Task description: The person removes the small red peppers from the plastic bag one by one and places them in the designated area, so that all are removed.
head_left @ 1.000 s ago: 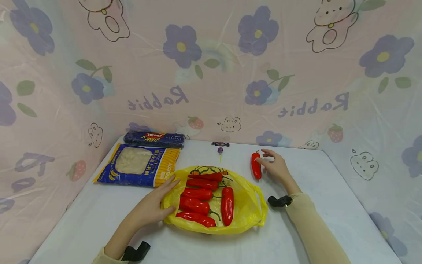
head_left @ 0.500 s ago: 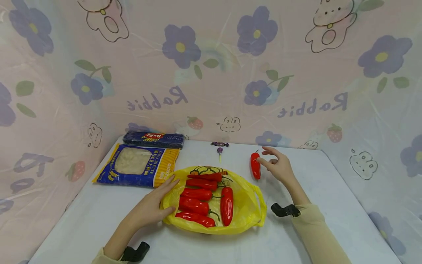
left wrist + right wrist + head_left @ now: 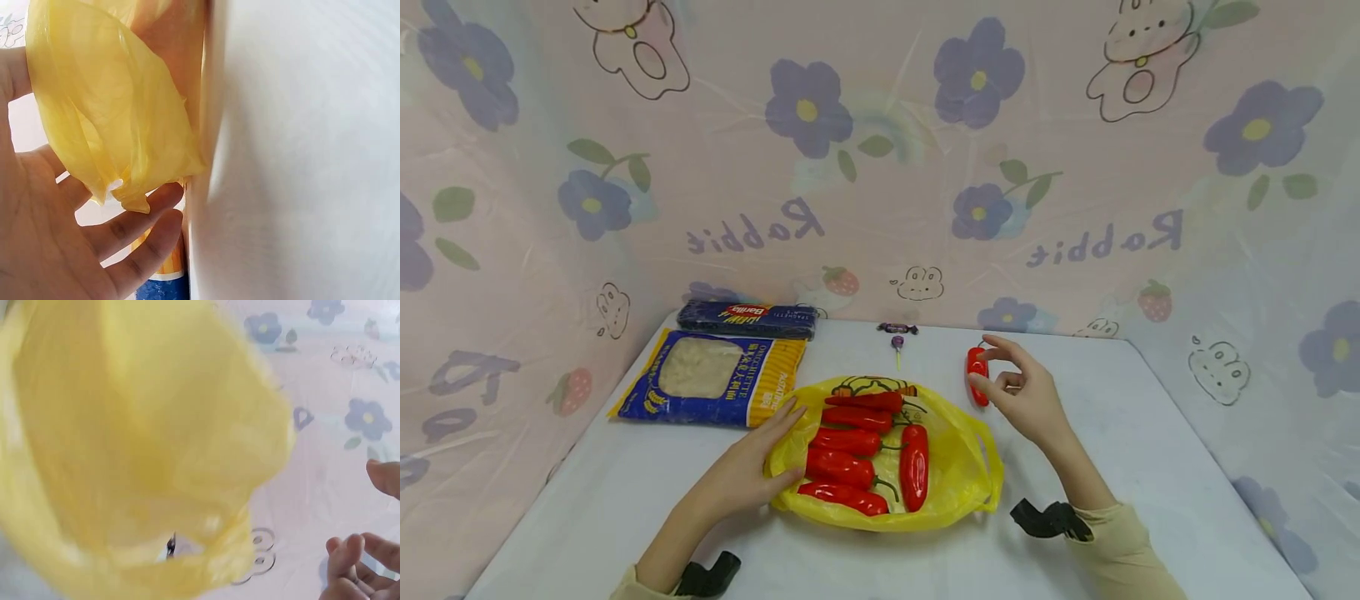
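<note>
A yellow plastic bag point(image 3: 958, 458) lies with its mouth facing up and several red chili peppers point(image 3: 842, 468) inside. One more of these, a red chili pepper point(image 3: 914, 468), lies crosswise to them. Spread fingers of my left hand point(image 3: 741, 475) rest against the bag's left end; the left wrist view has them around the bag's edge point(image 3: 119, 112). Behind the bag, to its right, a single red chili pepper point(image 3: 976, 367) lies on the table. Over it is my right hand point(image 3: 1026, 396), thumb and forefinger apart, partly covering it. In the right wrist view that hand point(image 3: 369, 550) holds nothing.
At the back left lie a dark blue spaghetti pack point(image 3: 745, 319) and a blue and yellow orecchiette bag point(image 3: 700, 375). A wrapped candy point(image 3: 897, 328) and a purple lollipop point(image 3: 898, 343) lie behind the yellow bag. A patterned curtain point(image 3: 880, 192) encloses the white table point(image 3: 1112, 442).
My right wrist has drawn back towards the front right, and the thumb and forefinger now overlap the single pepper in view. That pepper stays on the table. The left hand keeps its place.
</note>
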Demonstrator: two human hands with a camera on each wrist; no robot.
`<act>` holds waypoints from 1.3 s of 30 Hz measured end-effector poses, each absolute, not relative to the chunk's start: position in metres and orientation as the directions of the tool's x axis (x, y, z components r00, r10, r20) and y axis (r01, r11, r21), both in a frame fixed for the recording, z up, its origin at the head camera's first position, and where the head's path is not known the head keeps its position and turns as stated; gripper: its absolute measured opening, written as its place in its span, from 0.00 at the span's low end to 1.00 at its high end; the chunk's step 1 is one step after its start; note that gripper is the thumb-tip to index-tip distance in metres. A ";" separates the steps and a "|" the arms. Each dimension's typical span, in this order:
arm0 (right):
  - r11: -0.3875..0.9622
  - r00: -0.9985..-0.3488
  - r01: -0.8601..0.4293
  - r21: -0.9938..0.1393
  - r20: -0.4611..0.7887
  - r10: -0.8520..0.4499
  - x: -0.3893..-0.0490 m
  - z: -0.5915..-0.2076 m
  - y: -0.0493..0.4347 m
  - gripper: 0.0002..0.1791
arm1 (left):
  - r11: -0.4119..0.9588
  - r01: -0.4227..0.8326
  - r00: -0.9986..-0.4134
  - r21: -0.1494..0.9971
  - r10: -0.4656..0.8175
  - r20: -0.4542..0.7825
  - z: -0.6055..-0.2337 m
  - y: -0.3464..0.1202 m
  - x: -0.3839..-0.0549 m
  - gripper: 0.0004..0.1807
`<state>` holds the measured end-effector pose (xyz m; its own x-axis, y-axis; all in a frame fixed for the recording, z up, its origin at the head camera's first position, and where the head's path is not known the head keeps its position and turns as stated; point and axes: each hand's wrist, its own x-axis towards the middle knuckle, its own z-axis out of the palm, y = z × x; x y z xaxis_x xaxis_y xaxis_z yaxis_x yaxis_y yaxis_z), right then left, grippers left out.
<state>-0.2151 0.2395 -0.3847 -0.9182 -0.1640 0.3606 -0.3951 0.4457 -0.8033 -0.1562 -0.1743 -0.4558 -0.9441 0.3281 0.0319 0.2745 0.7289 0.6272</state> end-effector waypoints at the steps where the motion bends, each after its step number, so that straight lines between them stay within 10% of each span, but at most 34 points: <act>1: 0.436 -0.912 -0.410 -0.801 0.372 -0.174 -0.211 -0.383 0.237 0.34 | 0.730 0.276 -0.944 0.625 0.328 0.034 -0.456 -0.174 -0.156 0.46; 22: 0.374 -0.796 -0.556 -0.743 0.346 -0.496 -0.158 -0.384 0.169 0.29 | 0.743 0.289 -0.942 0.604 0.334 0.040 -0.454 -0.174 -0.155 0.48; 39: 0.703 -0.877 -0.466 -0.537 0.176 -0.447 -0.174 -0.429 0.162 0.34 | 0.754 0.281 -0.946 0.593 0.323 0.037 -0.454 -0.174 -0.152 0.47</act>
<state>-0.1738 0.1620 -0.4291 -0.8770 -0.4470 0.1764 -0.4664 0.7032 -0.5367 -0.1522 -0.1736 -0.4538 -0.9457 0.3230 0.0372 0.2810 0.7543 0.5934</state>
